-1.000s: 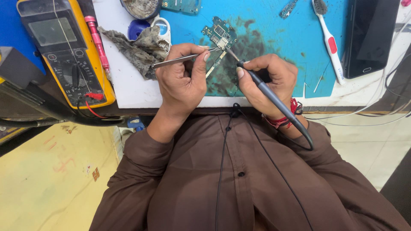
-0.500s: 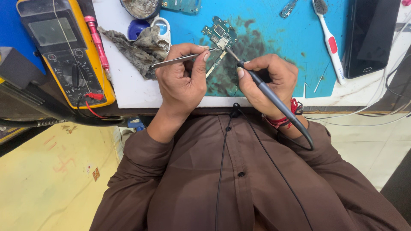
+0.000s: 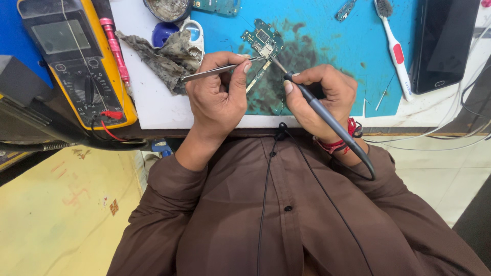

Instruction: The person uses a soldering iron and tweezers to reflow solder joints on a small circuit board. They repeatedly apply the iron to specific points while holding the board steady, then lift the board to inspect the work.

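Two tools on circuit board (image 3: 263, 41) | left hand (image 3: 217, 97): tweezers (image 3: 215, 71) | right hand (image 3: 322, 97): soldering iron (image 3: 327, 120)

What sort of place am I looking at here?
Most likely an electronics repair bench: a soldering iron and tweezers work a small circuit board on a blue mat, with a yellow multimeter alongside.

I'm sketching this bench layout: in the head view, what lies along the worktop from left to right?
Yellow multimeter → pink screwdriver → grey rag → tweezers in the left hand → circuit board → soldering iron in the right hand → toothbrush → black phone.
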